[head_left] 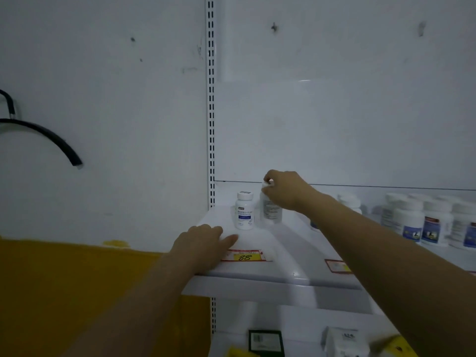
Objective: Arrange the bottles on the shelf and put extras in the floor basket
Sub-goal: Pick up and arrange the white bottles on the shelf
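A white shelf (278,243) runs across the middle of the head view. Near its left end stands a white bottle (244,211) with a blue label, upright. Just right of it is a second white bottle (270,211), and my right hand (283,189) grips its cap from above. My left hand (203,244) lies flat on the shelf's front left corner, fingers spread, holding nothing, a little short of the first bottle. Several more white bottles (435,222) with blue and red labels stand in a group at the shelf's right end. The floor basket is out of view.
A yellow price tag (244,255) marked 88 sits on the shelf front, another tag (337,266) further right. A slotted upright (210,99) bounds the shelf on the left. Boxes (266,342) lie on the lower shelf. A black hook (43,135) hangs on the left wall.
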A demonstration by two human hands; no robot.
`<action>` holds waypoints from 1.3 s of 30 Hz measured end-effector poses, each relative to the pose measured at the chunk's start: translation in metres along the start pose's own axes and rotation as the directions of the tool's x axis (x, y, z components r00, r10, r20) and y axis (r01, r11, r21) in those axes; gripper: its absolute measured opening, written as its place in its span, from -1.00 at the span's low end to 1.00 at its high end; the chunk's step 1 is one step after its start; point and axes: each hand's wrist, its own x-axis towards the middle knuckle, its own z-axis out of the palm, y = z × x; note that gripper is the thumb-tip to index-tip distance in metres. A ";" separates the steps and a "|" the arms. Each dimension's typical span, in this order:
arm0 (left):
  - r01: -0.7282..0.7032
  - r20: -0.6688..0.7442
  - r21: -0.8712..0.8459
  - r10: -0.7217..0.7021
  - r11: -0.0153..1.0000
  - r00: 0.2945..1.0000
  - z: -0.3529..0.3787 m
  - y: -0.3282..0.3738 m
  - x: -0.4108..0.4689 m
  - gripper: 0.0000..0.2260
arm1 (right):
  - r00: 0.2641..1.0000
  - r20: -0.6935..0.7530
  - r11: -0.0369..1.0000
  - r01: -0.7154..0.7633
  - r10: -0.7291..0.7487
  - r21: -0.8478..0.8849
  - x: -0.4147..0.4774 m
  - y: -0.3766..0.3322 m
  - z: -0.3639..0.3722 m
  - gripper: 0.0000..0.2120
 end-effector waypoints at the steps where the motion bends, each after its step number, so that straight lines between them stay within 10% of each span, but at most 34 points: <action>1: -0.005 -0.029 -0.026 0.005 1.000 1.000 -0.003 0.005 -0.002 -0.53 | 1.000 -0.008 0.999 0.014 -0.014 0.032 -0.003 -0.004 -0.006 -0.69; 13: -0.237 -0.321 -0.652 0.021 0.720 0.947 -0.033 0.065 -0.012 -0.57 | 0.990 -0.010 0.943 0.134 -0.138 0.303 -0.042 -0.029 -0.045 -0.72; 18: -0.195 -0.379 -0.603 -0.063 0.774 0.923 -0.035 0.075 -0.018 -0.57 | 0.994 -0.110 0.970 0.055 -0.029 0.237 -0.045 -0.025 -0.034 -0.49; 28: -0.210 -0.223 -0.778 0.052 0.592 0.973 -0.042 0.083 -0.031 -0.46 | 0.999 0.029 0.828 0.020 -0.043 0.560 -0.048 -0.011 -0.041 -0.71; 39: -0.214 -0.186 -0.792 0.107 0.572 0.977 -0.032 0.079 -0.025 -0.62 | 0.997 -0.017 0.899 0.070 -0.069 0.433 -0.055 -0.004 -0.042 -0.67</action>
